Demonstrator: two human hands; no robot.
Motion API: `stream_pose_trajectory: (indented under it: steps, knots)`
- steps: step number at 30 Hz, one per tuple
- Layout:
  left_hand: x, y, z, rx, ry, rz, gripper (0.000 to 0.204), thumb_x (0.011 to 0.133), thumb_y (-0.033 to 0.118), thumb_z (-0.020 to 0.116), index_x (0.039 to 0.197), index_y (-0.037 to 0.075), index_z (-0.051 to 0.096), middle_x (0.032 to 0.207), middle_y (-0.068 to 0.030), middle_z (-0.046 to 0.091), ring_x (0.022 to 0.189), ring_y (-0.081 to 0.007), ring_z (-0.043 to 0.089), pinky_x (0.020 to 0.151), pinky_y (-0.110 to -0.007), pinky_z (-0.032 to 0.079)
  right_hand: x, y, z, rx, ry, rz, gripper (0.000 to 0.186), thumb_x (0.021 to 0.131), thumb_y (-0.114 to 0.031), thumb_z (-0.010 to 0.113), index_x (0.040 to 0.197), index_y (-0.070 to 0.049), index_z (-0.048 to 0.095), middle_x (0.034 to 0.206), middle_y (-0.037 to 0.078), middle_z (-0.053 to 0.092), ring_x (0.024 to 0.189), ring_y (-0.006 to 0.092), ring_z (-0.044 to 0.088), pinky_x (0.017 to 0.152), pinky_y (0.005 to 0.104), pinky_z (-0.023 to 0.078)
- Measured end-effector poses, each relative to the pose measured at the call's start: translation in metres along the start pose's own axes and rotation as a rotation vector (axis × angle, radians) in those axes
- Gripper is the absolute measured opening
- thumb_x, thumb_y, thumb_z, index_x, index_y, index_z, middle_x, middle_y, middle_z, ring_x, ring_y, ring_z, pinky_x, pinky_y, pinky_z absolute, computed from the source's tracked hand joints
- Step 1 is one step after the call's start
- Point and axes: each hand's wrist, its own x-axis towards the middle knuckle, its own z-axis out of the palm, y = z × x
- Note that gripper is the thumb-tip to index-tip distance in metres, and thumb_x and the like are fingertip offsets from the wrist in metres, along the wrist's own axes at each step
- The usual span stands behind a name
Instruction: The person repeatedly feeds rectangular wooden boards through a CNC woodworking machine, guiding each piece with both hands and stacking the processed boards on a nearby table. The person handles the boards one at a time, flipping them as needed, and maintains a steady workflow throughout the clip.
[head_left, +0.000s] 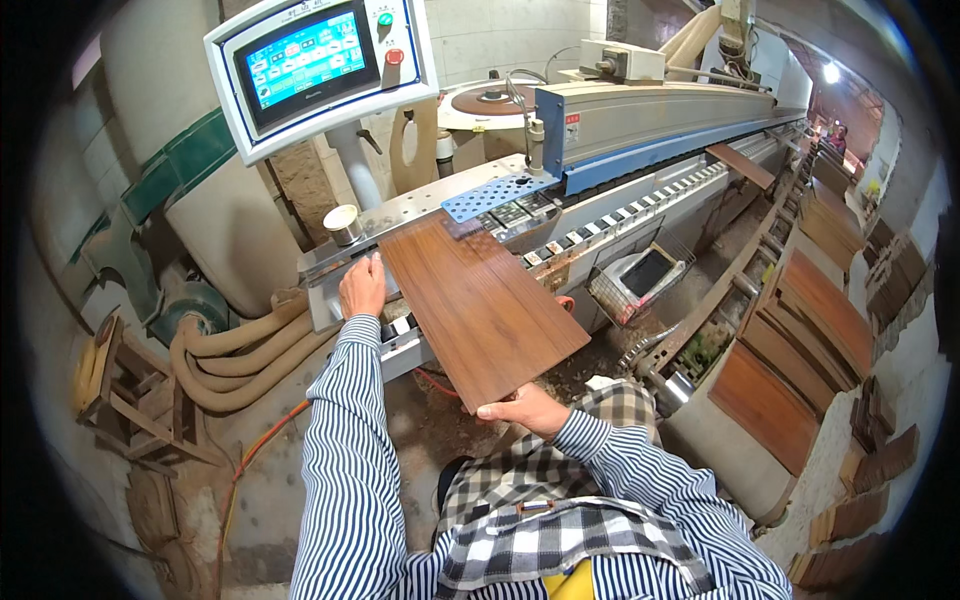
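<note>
A long brown wood-grain board [480, 310] lies at a slant, its far end on the metal bed of a machine and its near end reaching out toward me. My right hand [530, 408] grips the near end, thumb on top and the other fingers hidden underneath. Beside the board's far left edge is my left hand [362, 287], its fingers bent and pressed together at the metal ledge; whether anything is between them is hidden. A blue perforated plate [499, 198] and a clear guard [480, 238] sit over the board's far right corner.
A control screen [306, 62] with green and red buttons stands far left. A small round tin [342, 224] sits on the bed. The long machine beam [650, 125] runs right, beside a wire basket [642, 278]. Stacked boards [770, 400] line the right; ribbed hoses [240, 355] lie left.
</note>
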Motion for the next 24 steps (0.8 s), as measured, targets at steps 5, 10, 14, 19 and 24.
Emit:
stream_pose_trajectory:
  steps: [5,10,14,19,24]
  knots:
    - [0.0,-0.003,0.001,0.0,0.004,-0.003,0.039,0.089,0.034,0.043,0.07,0.001,0.053,0.076,-0.0206,0.058,0.074,-0.0383,0.055,0.066,-0.047,0.041,0.0,0.007,0.0,-0.025,0.087,-0.101,0.039,0.077,-0.016,0.068,0.108,0.002,0.054,0.098,0.006,0.06,0.086,0.0134,0.056,0.076,0.0264,0.046]
    - [0.001,-0.006,0.004,-0.006,0.012,0.029,0.038,0.089,0.034,0.044,0.071,0.001,0.053,0.077,-0.0207,0.058,0.075,-0.0379,0.055,0.066,-0.047,0.041,-0.009,0.006,-0.019,-0.063,0.165,-0.108,0.031,0.08,-0.015,0.065,0.102,0.003,0.057,0.093,0.008,0.061,0.083,0.0139,0.058,0.073,0.0273,0.048]
    - [0.002,-0.006,0.004,-0.005,-0.006,0.028,0.037,0.089,0.033,0.043,0.072,0.001,0.053,0.077,-0.0206,0.058,0.074,-0.0379,0.055,0.066,-0.047,0.041,-0.018,0.002,-0.037,-0.045,0.239,-0.141,0.032,0.082,-0.018,0.063,0.105,0.004,0.056,0.097,0.01,0.061,0.083,0.016,0.059,0.073,0.0286,0.049]
    - [0.001,-0.005,0.004,-0.006,-0.009,0.016,0.038,0.089,0.034,0.044,0.071,0.001,0.053,0.076,-0.0207,0.058,0.074,-0.0379,0.055,0.066,-0.046,0.041,-0.027,0.001,-0.068,-0.027,0.369,-0.147,0.033,0.084,-0.023,0.06,0.104,0.003,0.057,0.095,0.01,0.062,0.083,0.0168,0.06,0.072,0.0283,0.05]
    - [0.001,-0.003,0.001,-0.007,-0.012,0.015,0.039,0.089,0.034,0.043,0.071,0.001,0.053,0.077,-0.021,0.058,0.075,-0.038,0.055,0.067,-0.046,0.041,-0.042,-0.005,-0.103,0.063,0.554,-0.156,0.031,0.086,-0.028,0.058,0.093,0.002,0.056,0.082,0.011,0.063,0.074,0.0163,0.062,0.068,0.027,0.05]
